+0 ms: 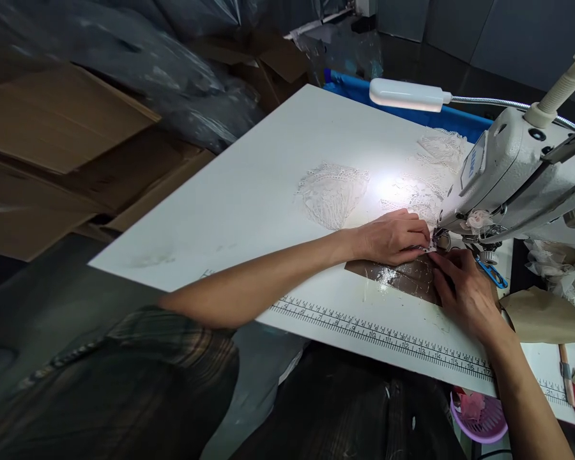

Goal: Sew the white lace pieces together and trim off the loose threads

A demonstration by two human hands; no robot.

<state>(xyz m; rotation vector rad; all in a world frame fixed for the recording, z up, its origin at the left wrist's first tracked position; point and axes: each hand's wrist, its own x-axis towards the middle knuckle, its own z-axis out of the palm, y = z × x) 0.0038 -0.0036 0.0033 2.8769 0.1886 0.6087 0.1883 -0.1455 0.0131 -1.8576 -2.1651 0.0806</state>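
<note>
A: Where is the small fabric piece (427,248)?
B: At the needle of the sewing machine (508,166), far right on the table (268,191).
A: And the hands?
B: The left hand (393,237) has its fingers curled and nipped onto it. The right hand (462,289) touches its near edge, fingers bent close. Pinching or pressing, I cannot tell.
A: Anything else?
B: A lace panel (333,195) lies just left.

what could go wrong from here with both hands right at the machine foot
Left hand and right hand both have fingertips right beside the presser foot of the sewing machine; a slip might put a finger under it.
The small piece they guide is tiny and may skew or bunch.
Glare from the lamp washes out that spot, which may hide the stitching line.
</note>
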